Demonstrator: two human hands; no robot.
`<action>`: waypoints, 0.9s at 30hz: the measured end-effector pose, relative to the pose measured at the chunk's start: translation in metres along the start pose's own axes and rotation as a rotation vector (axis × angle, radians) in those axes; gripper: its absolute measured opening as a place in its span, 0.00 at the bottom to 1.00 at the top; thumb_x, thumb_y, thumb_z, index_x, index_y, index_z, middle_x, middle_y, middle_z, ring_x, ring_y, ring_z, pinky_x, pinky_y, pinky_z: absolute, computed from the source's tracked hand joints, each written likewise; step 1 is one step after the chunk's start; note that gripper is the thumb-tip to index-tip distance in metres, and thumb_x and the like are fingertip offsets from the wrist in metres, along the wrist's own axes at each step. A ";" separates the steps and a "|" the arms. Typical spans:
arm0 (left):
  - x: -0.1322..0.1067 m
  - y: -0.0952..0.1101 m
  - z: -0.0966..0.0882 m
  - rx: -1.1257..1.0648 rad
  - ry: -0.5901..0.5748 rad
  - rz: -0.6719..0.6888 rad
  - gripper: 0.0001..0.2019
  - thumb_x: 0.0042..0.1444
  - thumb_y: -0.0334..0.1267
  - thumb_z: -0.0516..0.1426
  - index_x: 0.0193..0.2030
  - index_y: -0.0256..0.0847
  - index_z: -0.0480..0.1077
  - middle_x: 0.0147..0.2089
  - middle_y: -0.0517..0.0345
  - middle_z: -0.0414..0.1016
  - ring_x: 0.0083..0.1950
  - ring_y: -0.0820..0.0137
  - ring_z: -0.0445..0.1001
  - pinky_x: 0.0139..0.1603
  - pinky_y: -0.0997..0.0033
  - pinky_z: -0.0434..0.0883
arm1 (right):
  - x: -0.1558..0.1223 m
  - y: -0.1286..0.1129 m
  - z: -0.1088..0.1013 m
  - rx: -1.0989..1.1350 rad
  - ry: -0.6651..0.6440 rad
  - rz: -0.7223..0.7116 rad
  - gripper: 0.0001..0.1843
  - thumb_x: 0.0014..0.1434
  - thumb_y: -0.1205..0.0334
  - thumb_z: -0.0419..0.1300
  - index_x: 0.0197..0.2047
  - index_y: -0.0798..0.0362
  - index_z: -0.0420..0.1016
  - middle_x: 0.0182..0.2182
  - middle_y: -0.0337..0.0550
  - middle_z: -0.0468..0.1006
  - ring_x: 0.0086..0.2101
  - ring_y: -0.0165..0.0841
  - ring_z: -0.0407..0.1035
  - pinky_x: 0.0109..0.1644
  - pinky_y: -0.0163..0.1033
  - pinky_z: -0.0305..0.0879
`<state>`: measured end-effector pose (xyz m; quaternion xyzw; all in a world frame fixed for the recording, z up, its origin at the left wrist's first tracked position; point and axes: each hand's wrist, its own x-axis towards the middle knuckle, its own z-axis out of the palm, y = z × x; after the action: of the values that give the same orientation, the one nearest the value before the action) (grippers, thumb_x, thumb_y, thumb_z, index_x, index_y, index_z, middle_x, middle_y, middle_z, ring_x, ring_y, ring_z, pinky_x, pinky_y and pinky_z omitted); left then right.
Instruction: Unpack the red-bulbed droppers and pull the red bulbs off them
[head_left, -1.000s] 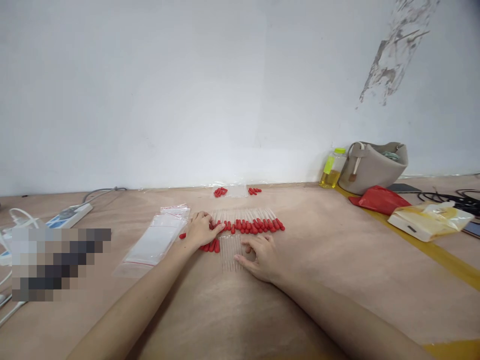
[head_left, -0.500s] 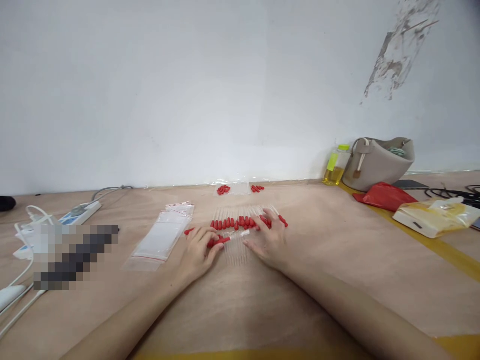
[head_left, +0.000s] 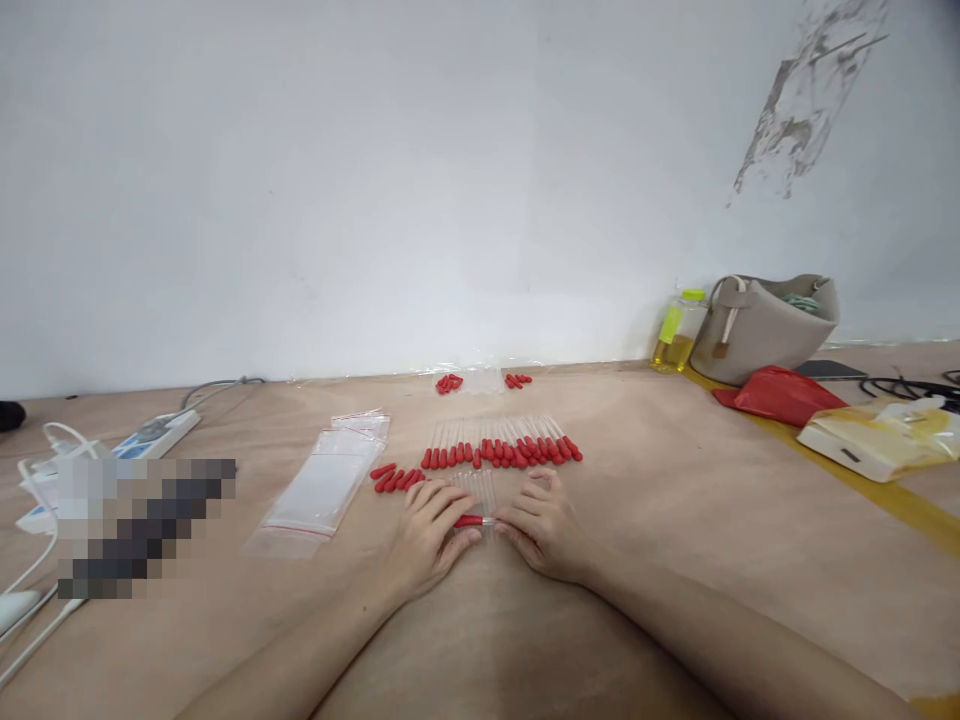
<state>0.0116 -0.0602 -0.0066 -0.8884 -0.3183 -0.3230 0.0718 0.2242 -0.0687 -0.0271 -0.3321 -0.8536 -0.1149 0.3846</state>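
My left hand pinches a red rubber dropper bulb between thumb and fingers. My right hand is closed on a clear glass dropper tube, whose end meets the bulb's mouth; most of the tube is hidden by the fingers. Just beyond the fingertips lie loose glass tubes, side by side. Several loose red bulbs rest by my left knuckles. Farther back stretches a row of droppers with red bulbs, their glass ends pointing to the wall.
Clear zip bags lie at left, near a power strip with cables. Against the wall sit more red bulbs on clear plastic. To the right stand a bottle of yellow liquid and a grey bag, with a red packet in front.
My right hand has left the right end of the dropper row and come nearer, closing on a glass tube. My left hand has moved right and closer, bringing the bulb against the tube.
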 end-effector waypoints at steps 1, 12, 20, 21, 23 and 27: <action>0.000 0.001 0.000 0.002 -0.014 0.020 0.12 0.56 0.41 0.53 0.46 0.42 0.66 0.43 0.54 0.72 0.47 0.65 0.65 0.48 0.61 0.59 | 0.000 0.000 0.000 0.008 0.002 -0.008 0.08 0.58 0.62 0.53 0.35 0.50 0.73 0.22 0.37 0.72 0.29 0.28 0.60 0.49 0.44 0.48; -0.006 0.001 -0.002 0.025 -0.079 0.123 0.08 0.58 0.39 0.51 0.33 0.42 0.71 0.26 0.60 0.71 0.33 0.70 0.64 0.40 0.64 0.57 | -0.002 -0.005 -0.011 0.026 -0.068 -0.042 0.10 0.59 0.62 0.51 0.30 0.50 0.72 0.19 0.35 0.69 0.28 0.29 0.58 0.45 0.43 0.47; -0.004 0.004 -0.007 -0.006 -0.075 0.148 0.07 0.57 0.35 0.52 0.32 0.42 0.70 0.25 0.60 0.71 0.33 0.70 0.65 0.37 0.65 0.57 | -0.005 -0.004 -0.011 0.038 -0.083 -0.057 0.10 0.59 0.62 0.51 0.29 0.50 0.71 0.19 0.35 0.68 0.27 0.29 0.57 0.46 0.43 0.47; -0.004 0.004 -0.007 -0.011 -0.075 0.147 0.07 0.57 0.35 0.52 0.32 0.42 0.70 0.25 0.60 0.71 0.33 0.70 0.65 0.37 0.65 0.57 | -0.005 -0.004 -0.011 0.041 -0.083 -0.055 0.10 0.58 0.62 0.51 0.29 0.50 0.70 0.19 0.35 0.68 0.28 0.29 0.57 0.46 0.43 0.47; -0.005 0.004 -0.007 -0.025 -0.082 0.139 0.07 0.57 0.35 0.51 0.32 0.42 0.70 0.26 0.60 0.71 0.33 0.70 0.64 0.36 0.66 0.57 | -0.005 -0.004 -0.011 0.052 -0.083 -0.049 0.10 0.58 0.63 0.51 0.29 0.51 0.70 0.19 0.35 0.68 0.28 0.29 0.57 0.46 0.44 0.47; -0.010 0.004 -0.004 -0.062 -0.103 0.077 0.07 0.58 0.36 0.50 0.33 0.41 0.69 0.27 0.59 0.70 0.32 0.70 0.63 0.35 0.67 0.58 | -0.004 -0.003 -0.013 0.080 -0.066 -0.036 0.09 0.58 0.62 0.51 0.31 0.50 0.71 0.18 0.35 0.67 0.28 0.29 0.56 0.45 0.43 0.48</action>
<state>0.0060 -0.0694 -0.0095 -0.9172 -0.2771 -0.2835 0.0399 0.2321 -0.0787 -0.0208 -0.3046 -0.8756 -0.0767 0.3670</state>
